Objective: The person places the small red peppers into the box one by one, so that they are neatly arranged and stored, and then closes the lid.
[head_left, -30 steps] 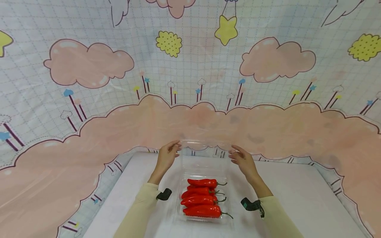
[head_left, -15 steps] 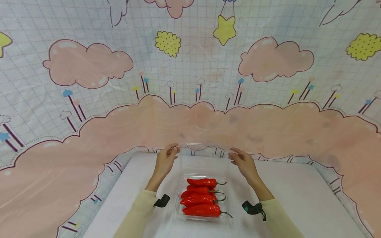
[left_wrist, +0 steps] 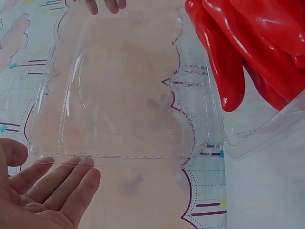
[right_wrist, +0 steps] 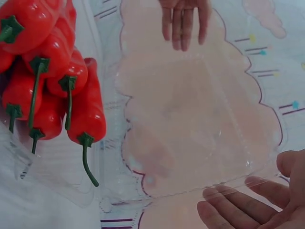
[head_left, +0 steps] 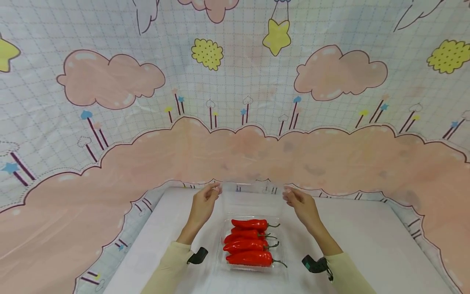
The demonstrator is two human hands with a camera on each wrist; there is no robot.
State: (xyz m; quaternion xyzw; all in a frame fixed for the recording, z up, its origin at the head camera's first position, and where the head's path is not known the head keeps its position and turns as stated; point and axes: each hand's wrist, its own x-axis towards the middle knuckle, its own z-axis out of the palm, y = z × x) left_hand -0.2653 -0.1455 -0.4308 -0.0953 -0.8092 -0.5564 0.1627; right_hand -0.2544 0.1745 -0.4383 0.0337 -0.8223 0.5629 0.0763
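Note:
A clear plastic clamshell box (head_left: pixel 222 250) stands on the table with several shiny red peppers (head_left: pixel 247 246) in its base, green stems pointing right. Its hinged lid (left_wrist: pixel 124 90) is raised at the back, tilted up between both hands. At the lid's left edge is my left hand (head_left: pixel 204 203), fingers extended behind the rim and thumb apart in the left wrist view (left_wrist: pixel 52 191). My right hand (head_left: pixel 302 204) is at the opposite edge, its fingers lightly bent against or just behind the rim, thumb apart (right_wrist: pixel 252 200). Exact contact is hard to tell through the clear plastic.
The white table (head_left: pixel 352 241) extends to both sides of the box. Behind it hangs a patterned cloth (head_left: pixel 235 151) with clouds and stars. Dark wrist cameras (head_left: pixel 198 256) sit at the cuffs of both pale sleeves (head_left: pixel 350 275).
The lid's upper edge has come down a little, and both hands have lowered slightly with it. The peppers and the box base stay in place.

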